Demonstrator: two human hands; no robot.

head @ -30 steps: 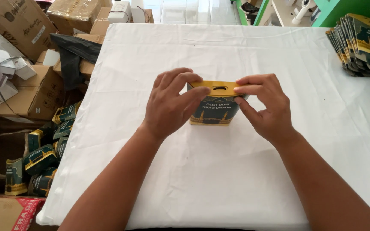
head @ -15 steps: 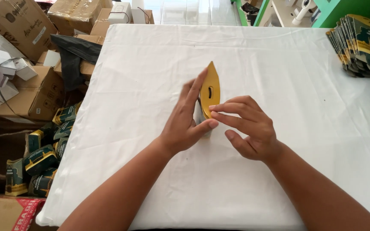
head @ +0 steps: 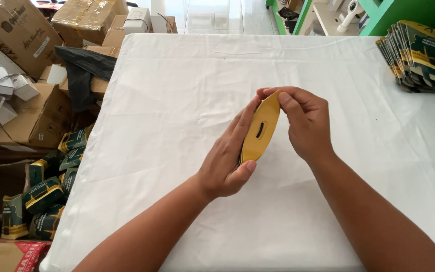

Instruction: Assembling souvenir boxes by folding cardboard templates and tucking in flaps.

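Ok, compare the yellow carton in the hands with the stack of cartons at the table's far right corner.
The yellow carton is single, held above the table between the left hand and right hand; the stack of cartons is many pieces lying on the white tablecloth, untouched. The held one shows a yellow flap with a slot, edge-on; the stack shows dark green faces. Both share the yellow colour.

Left hand (head: 225,161) cups yellow carton (head: 260,128) from beside, thumb under its lower tip | right hand (head: 305,121) fingertips pinch top edge | slot faces up | carton possibly half-folded | white tablecloth (head: 177,100) beneath
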